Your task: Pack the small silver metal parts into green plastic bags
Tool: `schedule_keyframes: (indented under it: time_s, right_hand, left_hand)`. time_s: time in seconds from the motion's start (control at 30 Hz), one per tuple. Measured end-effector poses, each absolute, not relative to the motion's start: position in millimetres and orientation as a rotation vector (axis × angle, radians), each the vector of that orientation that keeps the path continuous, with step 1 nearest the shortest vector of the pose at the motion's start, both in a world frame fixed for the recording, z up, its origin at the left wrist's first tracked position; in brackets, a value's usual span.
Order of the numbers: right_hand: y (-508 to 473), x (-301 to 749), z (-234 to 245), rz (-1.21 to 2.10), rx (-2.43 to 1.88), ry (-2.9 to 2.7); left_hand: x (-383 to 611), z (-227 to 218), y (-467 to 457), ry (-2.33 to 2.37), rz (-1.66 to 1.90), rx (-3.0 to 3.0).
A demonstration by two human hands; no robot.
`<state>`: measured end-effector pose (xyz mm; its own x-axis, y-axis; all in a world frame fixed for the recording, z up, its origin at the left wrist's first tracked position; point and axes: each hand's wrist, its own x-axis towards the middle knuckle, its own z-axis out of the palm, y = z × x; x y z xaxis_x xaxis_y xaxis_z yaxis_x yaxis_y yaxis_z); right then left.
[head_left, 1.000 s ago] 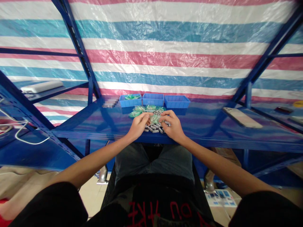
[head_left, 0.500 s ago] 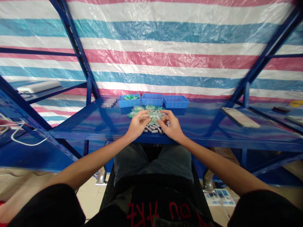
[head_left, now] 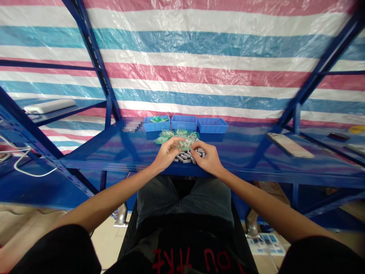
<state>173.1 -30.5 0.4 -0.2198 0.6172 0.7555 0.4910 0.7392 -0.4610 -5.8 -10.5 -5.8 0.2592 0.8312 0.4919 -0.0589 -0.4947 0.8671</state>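
Observation:
Between both hands is a small clear-and-green plastic packet [head_left: 185, 144], held just above the worktable. My left hand [head_left: 168, 153] pinches its left side with thumb and fingers. On the other side, my right hand [head_left: 208, 156] has its fingertips drawn together at the packet's right edge. Under the hands lies a pile of short, silvery metal-looking pieces [head_left: 186, 158], partly covered by the fingers. More green plastic packets [head_left: 164, 137] are heaped just behind. What the packet contains is too small to make out.
Three blue bins stand in a row at the back; the left bin [head_left: 156, 125] holds green packets, beside the middle bin [head_left: 184, 122] and right bin [head_left: 212, 126]. A phone [head_left: 291, 145] lies at right on the blue table [head_left: 242, 148]. Blue metal posts [head_left: 95, 57] rise on both sides.
My right fingers have bunched closer together at the packet's edge, and the left fingers have shifted slightly. The whole view has moved a little; bins and piles stay in place.

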Motion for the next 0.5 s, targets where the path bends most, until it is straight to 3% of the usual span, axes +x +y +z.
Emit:
schedule_keyframes:
  time_s: [0.3, 0.5]
  right_hand:
    - [-29, 174, -1, 0.136, -0.832, -1.957]
    - [-14, 201, -2, -0.158, -0.849, -2.107]
  left_hand:
    - [-5, -8, -8, 0.787, 1.412, 1.705]
    - [-11, -6, 1, 0.840, 1.517, 1.704]
